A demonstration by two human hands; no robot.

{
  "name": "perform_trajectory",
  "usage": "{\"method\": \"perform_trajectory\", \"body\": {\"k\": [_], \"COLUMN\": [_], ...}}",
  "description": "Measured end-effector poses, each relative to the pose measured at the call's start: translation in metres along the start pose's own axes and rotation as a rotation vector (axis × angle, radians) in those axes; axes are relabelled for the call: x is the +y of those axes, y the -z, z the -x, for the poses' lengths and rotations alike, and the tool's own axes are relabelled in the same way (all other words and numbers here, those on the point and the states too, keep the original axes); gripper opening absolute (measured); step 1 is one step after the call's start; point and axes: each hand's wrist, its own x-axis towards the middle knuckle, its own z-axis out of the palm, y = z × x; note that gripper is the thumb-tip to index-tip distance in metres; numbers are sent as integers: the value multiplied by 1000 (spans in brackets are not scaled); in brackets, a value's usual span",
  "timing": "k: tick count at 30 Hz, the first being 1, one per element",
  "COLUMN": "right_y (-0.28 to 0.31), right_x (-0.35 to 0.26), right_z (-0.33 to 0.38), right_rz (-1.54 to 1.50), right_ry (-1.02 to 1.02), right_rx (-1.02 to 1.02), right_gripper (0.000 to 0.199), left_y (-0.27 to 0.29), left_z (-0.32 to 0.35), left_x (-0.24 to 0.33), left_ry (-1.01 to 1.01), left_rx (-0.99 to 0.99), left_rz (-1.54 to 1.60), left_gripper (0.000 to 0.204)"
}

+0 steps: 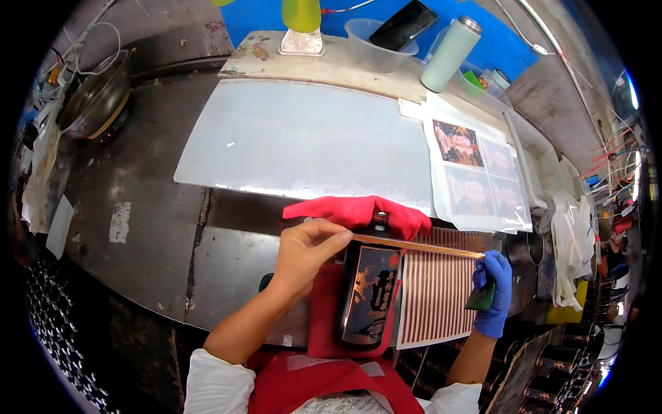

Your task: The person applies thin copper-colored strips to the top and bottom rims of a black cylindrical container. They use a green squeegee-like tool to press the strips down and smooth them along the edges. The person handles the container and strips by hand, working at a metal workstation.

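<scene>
A pale grey board [303, 141] lies flat; beyond its far edge stand a yellow-green object on a white base [301, 44], a clear tub [379, 58] with a dark phone [404, 26] leaning in it, and, toward the board's far right corner, a mint-green flask [449, 58]; well left of the board sits a round metal pan [89, 103]; to its right, a white tray [536, 155].
</scene>
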Motion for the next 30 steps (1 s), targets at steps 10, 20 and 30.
{"method": "perform_trajectory", "body": {"k": [10,20,30], "right_y": [9,20,25], "right_x": [11,20,24], "right_z": [-14,-19,-24], "right_rz": [22,-33,-45], "right_ry": [-7,45,49], "right_rx": [57,56,20], "right_gripper": [9,13,15], "left_y": [-5,-12,-20], "left_z": [0,2,0], "left_x": [-11,-16,-16], "left_ry": [54,73,28], "left_rx": [28,102,153], "left_rz": [92,169,155], "left_gripper": [7,8,10]}}
